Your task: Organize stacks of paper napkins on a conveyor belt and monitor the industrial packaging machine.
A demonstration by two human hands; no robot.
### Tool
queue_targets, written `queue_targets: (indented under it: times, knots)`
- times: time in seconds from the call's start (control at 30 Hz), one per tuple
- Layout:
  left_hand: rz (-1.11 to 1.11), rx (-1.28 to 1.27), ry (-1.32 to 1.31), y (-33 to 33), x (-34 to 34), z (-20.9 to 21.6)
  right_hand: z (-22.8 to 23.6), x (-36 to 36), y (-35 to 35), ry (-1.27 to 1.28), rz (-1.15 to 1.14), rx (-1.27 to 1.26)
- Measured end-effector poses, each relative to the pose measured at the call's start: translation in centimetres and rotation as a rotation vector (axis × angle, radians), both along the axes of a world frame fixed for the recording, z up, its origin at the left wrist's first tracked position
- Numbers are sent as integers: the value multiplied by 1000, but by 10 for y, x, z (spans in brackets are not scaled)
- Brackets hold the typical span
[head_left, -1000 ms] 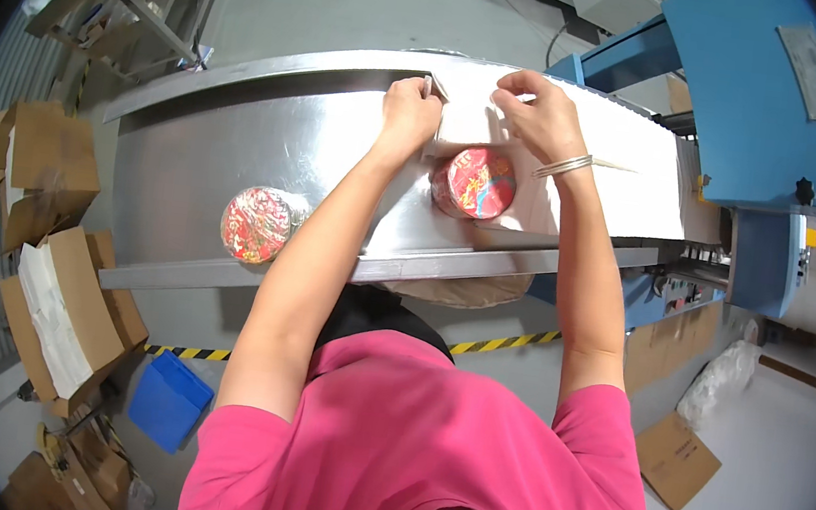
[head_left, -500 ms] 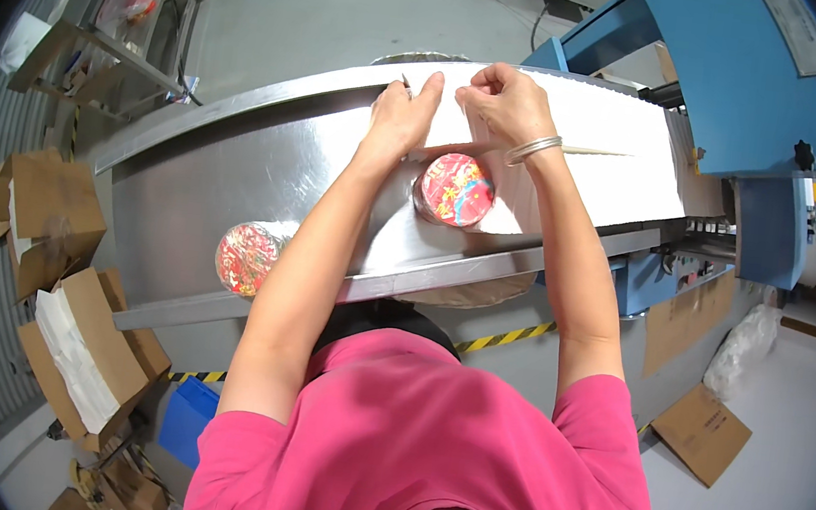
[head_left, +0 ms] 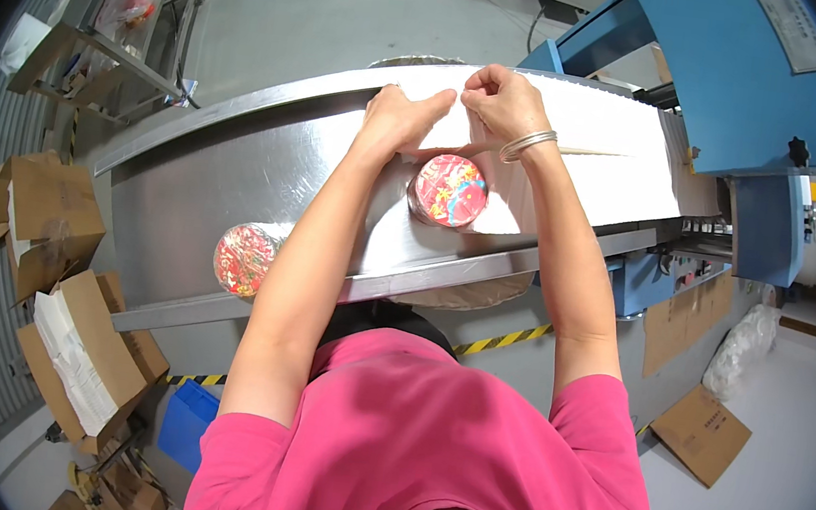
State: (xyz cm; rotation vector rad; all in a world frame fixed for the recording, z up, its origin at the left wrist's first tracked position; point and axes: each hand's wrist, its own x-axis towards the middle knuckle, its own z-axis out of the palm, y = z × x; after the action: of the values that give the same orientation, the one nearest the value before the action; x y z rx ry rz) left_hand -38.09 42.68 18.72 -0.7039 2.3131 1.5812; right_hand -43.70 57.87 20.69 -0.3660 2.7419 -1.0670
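Note:
A long row of thin white paper sheets (head_left: 609,127), packed together, lies in a metal trough (head_left: 239,150). My left hand (head_left: 399,121) is at the row's left end, thumb stretched to the right, fingers curled around the paper with their tips hidden. Opposite it, my right hand (head_left: 505,107), with bangles at the wrist, pinches paper between thumb and forefinger. Just below the hands stands a round pack with a red, patterned top (head_left: 451,190). Farther left, beside my left forearm, lies a second round patterned pack (head_left: 244,259) in shiny clear wrap.
A blue machine (head_left: 750,82) borders the trough on the right. Opened cardboard boxes (head_left: 85,349) holding white material stand at the left, near a blue bin (head_left: 188,419). A metal rack (head_left: 130,47) is at the far left. A flat carton (head_left: 702,433) lies on the floor at right.
My left thumb has swung over toward the right hand, and the left hand has turned slightly. The right hand stays pinched in nearly the same place. Both round packs remain where they were.

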Motion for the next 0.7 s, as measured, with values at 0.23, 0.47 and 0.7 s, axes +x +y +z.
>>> queue_targets:
  times: [0.23,0.47,0.7]
  knots:
    - [139,-205,76,-12,6,-17,-4,1,-4,81,88,21]
    - [482,133,401,-55,64,-2,1,-2,-1,172,210,256]
    - [613,884,669,-79,92,0,4,14,-5,211,105,342]
